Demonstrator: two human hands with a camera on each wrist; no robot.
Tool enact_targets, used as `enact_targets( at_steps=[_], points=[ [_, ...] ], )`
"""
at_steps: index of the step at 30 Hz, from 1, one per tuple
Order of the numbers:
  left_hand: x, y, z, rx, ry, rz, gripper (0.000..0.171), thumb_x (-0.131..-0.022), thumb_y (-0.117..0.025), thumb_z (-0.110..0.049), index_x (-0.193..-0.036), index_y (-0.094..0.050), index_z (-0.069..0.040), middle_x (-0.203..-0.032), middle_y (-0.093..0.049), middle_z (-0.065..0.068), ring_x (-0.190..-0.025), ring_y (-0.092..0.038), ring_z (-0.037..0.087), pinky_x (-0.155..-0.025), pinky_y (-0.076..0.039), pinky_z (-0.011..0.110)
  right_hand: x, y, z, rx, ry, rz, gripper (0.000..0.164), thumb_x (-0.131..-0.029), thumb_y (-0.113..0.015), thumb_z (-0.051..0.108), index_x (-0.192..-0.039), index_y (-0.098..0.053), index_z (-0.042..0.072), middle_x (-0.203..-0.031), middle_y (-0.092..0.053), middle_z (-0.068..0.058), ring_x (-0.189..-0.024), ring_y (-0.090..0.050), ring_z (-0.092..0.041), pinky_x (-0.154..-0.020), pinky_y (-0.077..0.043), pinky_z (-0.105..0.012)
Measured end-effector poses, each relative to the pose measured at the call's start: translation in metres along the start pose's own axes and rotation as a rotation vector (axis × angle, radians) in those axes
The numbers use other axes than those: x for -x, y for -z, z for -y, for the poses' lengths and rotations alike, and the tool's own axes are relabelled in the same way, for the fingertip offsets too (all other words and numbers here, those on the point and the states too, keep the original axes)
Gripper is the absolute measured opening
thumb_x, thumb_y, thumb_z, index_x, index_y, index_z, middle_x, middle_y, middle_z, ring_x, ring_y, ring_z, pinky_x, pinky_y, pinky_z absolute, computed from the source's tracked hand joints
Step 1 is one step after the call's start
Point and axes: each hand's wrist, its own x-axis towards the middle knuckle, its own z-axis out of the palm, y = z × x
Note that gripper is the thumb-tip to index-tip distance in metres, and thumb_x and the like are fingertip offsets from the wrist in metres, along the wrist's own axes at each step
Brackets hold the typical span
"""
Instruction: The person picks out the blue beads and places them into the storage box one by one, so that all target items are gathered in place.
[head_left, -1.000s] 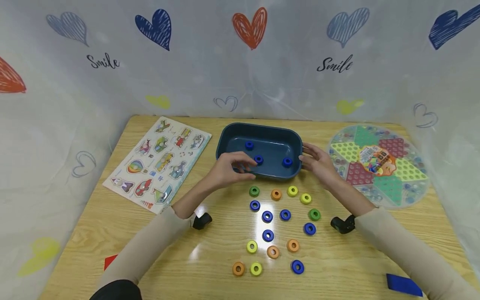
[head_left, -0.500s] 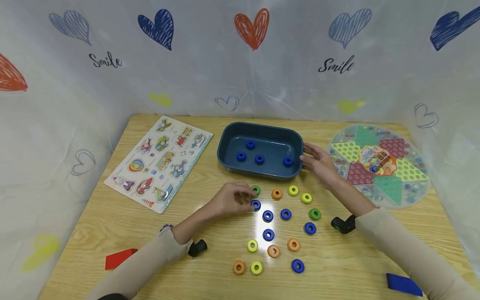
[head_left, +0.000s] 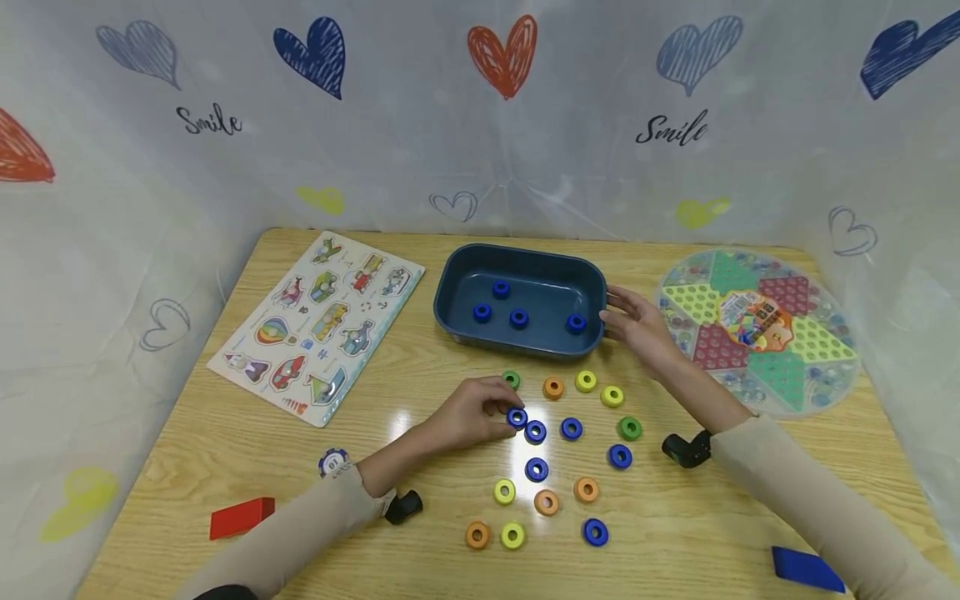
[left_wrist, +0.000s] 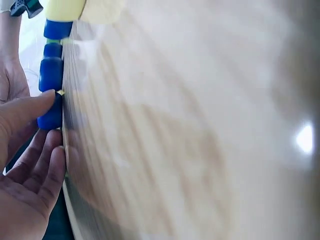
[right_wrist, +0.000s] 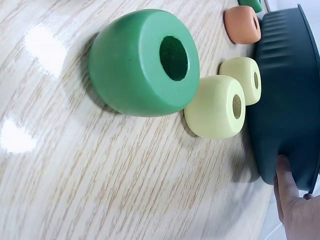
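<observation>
Thumb and fingers of my left hand (head_left: 472, 414) pinch a blue ring bead (head_left: 517, 417) at table height; the left wrist view shows the thumb over this blue bead (left_wrist: 50, 117) and the fingers below. It sits close beside another blue bead (head_left: 536, 432). A dark teal tray (head_left: 525, 342) stands at the back with several blue beads lying in it. At the tray's right end rests my right hand (head_left: 641, 333), its fingers fairly straight against the wall. In the right wrist view a finger (right_wrist: 286, 180) touches the tray's side; the other fingers are partly hidden.
Green (head_left: 629, 429), orange (head_left: 553, 388), yellow (head_left: 612, 397) and blue beads are scattered before the tray. A picture puzzle board (head_left: 318, 329) lies left, a round game board (head_left: 757, 332) right. Nearer are a red block (head_left: 242, 518), a blue block (head_left: 808, 569) and a round chip (head_left: 333, 462).
My left hand has come back from the tray toward the near beads, leaving one more blue bead in the tray. It now pinches another, shifted slightly. The right hand stays put.
</observation>
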Motion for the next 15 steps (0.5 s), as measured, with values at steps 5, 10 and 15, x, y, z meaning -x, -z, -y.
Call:
enact_targets(
  at_steps=[5, 10, 15],
  points=[
    [0.000, 0.001, 0.000, -0.002, 0.001, 0.003, 0.027, -0.069, -0.080, -0.003, -0.094, -0.070, -0.008, -0.091, -0.062, -0.002, -0.080, -0.058, 0.012, -0.066, -0.050, 0.025, 0.000, 0.000, -0.001, 0.000, 0.021, 0.003, 0.055, -0.096, -0.049, 0.009, -0.145, -0.024, 0.003, -0.143, -0.031, -0.021, -0.122, -0.041, -0.036, -0.086, -0.049, -0.028],
    [-0.009, 0.018, -0.012, 0.019, -0.020, 0.001, 0.029, -0.069, -0.081, -0.003, -0.095, -0.070, -0.009, -0.089, -0.062, -0.004, -0.077, -0.059, 0.017, -0.066, -0.051, 0.031, -0.001, -0.001, -0.002, -0.003, 0.020, 0.001, 0.055, -0.096, -0.049, 0.008, -0.145, -0.025, 0.003, -0.142, -0.032, -0.021, -0.121, -0.043, -0.036, -0.083, -0.049, -0.026],
    [-0.034, 0.046, -0.032, 0.019, -0.098, -0.028, 0.028, -0.070, -0.081, -0.007, -0.096, -0.071, -0.009, -0.091, -0.063, -0.002, -0.079, -0.059, 0.021, -0.068, -0.052, 0.033, -0.001, -0.002, -0.002, -0.002, 0.010, -0.007, 0.055, -0.096, -0.049, 0.008, -0.145, -0.025, 0.003, -0.142, -0.032, -0.021, -0.120, -0.043, -0.035, -0.083, -0.050, -0.026]
  ],
)
